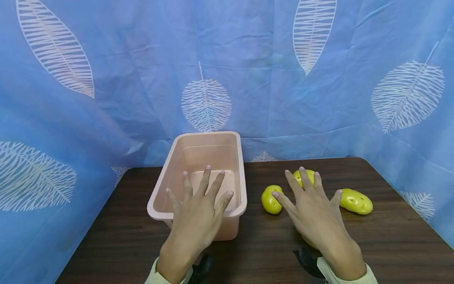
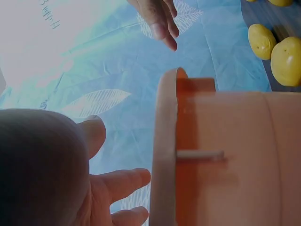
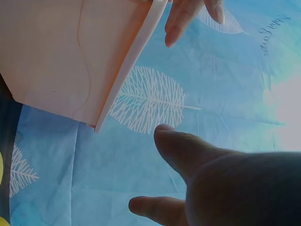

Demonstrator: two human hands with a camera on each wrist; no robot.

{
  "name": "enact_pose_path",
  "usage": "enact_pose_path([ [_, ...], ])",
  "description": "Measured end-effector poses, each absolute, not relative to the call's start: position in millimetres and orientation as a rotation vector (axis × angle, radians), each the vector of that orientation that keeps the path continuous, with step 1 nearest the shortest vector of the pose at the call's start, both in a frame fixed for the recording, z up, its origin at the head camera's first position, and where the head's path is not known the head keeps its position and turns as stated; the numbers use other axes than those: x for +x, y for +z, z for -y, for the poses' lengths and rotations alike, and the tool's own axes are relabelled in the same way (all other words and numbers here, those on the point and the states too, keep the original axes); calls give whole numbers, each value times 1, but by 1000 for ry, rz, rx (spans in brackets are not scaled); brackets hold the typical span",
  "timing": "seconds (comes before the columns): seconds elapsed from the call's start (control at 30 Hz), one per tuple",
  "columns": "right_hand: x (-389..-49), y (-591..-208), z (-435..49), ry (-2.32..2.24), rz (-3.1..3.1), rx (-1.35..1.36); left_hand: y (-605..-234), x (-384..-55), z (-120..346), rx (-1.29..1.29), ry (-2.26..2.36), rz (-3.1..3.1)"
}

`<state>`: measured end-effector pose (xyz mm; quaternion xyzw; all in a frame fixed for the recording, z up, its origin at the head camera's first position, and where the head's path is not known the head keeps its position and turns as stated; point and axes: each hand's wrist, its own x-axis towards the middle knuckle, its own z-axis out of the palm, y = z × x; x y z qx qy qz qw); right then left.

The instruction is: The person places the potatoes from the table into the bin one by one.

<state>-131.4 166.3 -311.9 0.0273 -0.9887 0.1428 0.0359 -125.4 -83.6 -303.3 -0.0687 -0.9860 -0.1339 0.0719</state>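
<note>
My left hand (image 1: 196,217) hovers over the near end of a pale pink plastic basin (image 1: 242,185), fingers spread and nothing held. The basin's inside shows no contents. To its right my right hand (image 1: 315,215), also with spread fingers, hangs above several yellow potatoes. One potato (image 1: 270,200) lies left of that hand's thumb, another (image 1: 298,178) behind its fingertips, and a longer potato (image 1: 356,201) to the right. A further yellow potato (image 1: 309,241) is mostly hidden under the palm. The left wrist view shows the basin wall (image 2: 164,141) beside the left fingers (image 2: 127,181).
Everything stands on a dark brown wooden table (image 1: 120,236). Right behind its far edge hangs a blue cloth (image 1: 255,98) with white leaf prints, which also closes off both sides. Dark straps (image 1: 307,262) sit at the wrists.
</note>
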Motion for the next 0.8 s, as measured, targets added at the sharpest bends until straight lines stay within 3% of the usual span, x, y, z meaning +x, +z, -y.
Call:
enact_pose_path([
  [0.37,-133,-315,-185,460,3001,156,-300,-123,114,-336,-478,2916],
  [0.8,-142,-352,-273,556,2974,213,-309,-123,200,-480,-661,2888],
])
